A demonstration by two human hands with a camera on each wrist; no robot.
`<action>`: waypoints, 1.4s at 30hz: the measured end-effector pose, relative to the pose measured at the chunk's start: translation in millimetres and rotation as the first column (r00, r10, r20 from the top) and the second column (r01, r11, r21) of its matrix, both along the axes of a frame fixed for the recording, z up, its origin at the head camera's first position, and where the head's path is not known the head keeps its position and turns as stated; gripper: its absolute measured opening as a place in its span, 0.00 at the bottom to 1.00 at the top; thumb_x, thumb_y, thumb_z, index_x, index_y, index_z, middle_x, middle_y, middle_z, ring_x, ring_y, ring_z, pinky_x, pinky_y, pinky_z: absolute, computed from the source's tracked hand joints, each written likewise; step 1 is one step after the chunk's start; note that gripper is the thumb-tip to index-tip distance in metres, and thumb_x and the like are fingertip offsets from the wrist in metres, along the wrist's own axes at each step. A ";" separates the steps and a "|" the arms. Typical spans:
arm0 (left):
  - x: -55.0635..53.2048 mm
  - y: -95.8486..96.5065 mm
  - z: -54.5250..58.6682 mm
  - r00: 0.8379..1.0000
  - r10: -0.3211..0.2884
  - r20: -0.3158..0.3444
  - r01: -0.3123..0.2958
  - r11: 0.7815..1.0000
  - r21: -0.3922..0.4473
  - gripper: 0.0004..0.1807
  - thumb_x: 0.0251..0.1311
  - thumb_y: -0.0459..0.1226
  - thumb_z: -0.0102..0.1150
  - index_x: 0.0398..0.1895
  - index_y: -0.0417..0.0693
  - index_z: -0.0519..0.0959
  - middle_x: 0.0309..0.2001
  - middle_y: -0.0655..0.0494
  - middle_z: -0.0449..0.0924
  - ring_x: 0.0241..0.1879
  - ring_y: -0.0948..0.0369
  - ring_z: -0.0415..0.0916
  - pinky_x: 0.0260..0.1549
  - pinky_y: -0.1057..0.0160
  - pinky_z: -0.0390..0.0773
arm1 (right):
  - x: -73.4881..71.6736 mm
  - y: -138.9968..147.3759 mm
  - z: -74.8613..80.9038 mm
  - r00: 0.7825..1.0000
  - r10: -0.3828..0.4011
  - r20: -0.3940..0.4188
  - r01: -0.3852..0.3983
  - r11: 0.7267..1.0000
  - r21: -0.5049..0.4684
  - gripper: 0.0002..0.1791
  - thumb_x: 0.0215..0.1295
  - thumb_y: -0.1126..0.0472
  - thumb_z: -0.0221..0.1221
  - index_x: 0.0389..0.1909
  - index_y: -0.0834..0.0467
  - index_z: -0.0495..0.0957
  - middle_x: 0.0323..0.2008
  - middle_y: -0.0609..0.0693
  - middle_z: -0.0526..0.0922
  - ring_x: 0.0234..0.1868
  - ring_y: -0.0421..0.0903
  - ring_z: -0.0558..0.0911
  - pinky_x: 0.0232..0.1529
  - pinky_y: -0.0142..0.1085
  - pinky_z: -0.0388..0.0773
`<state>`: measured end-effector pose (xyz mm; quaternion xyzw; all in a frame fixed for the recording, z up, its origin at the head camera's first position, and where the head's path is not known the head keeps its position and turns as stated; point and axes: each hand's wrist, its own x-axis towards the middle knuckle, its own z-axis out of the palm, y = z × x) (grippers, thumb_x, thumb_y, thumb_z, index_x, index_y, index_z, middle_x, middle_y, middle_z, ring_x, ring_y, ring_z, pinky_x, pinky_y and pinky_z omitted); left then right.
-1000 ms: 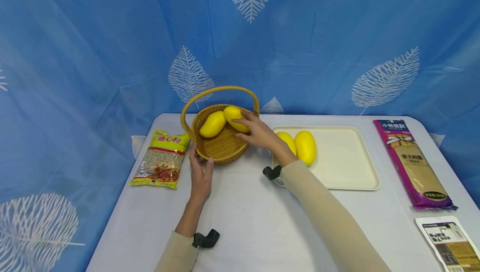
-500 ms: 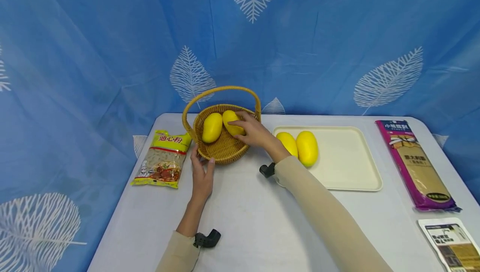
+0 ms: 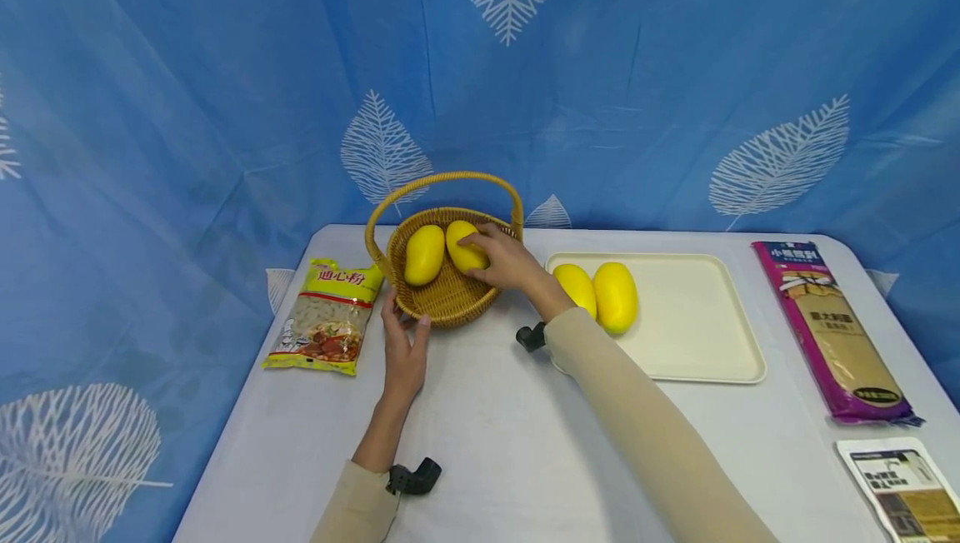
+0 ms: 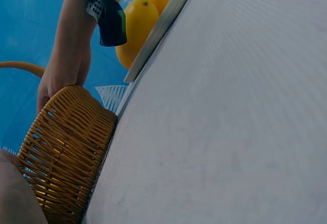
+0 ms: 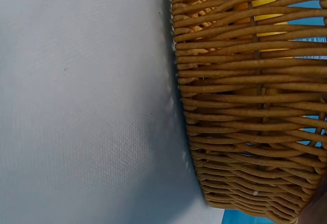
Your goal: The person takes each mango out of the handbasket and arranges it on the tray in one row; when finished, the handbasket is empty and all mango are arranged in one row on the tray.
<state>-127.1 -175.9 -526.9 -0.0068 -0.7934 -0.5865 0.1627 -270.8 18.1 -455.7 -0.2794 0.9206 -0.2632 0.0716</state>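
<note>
A wicker basket (image 3: pixel 450 297) with a tall arched handle stands at the back left of the white table. Two yellow mangoes lie inside it. My right hand (image 3: pixel 513 260) reaches over the rim and holds the right-hand mango (image 3: pixel 463 247), its fingers and thumb on the fruit's right side. Beside that fruit the other mango (image 3: pixel 424 256) leans to the left. My left hand (image 3: pixel 403 360) rests against the basket's near left outside, thumb and fingers spread. In the right wrist view the basket wall (image 5: pixel 250 96) hides most of the mangoes.
On the right, a cream tray (image 3: pixel 690 318) holds two more mangoes (image 3: pixel 615 297), partly behind my right forearm. Left of the basket lies a yellow macaroni bag (image 3: pixel 326 318). A purple pasta pack (image 3: pixel 832 326) and a white pouch (image 3: pixel 903 485) lie at the far right.
My right hand has shifted slightly left and lower in the basket with its mango. The other mango has turned from slanting to more upright. My left hand stays at the basket.
</note>
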 end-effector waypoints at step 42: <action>1.2 0.6 -1.6 1.000 0.010 0.017 -0.010 1.000 -0.013 0.36 0.73 0.38 0.47 0.77 0.54 0.43 0.74 0.44 0.51 0.66 0.47 0.60 0.64 0.46 0.62 | 4.1 2.1 -2.7 1.000 -0.005 -0.017 0.004 1.000 -0.025 0.30 0.64 0.53 0.63 0.68 0.47 0.70 0.71 0.58 0.62 0.69 0.58 0.68 0.66 0.52 0.68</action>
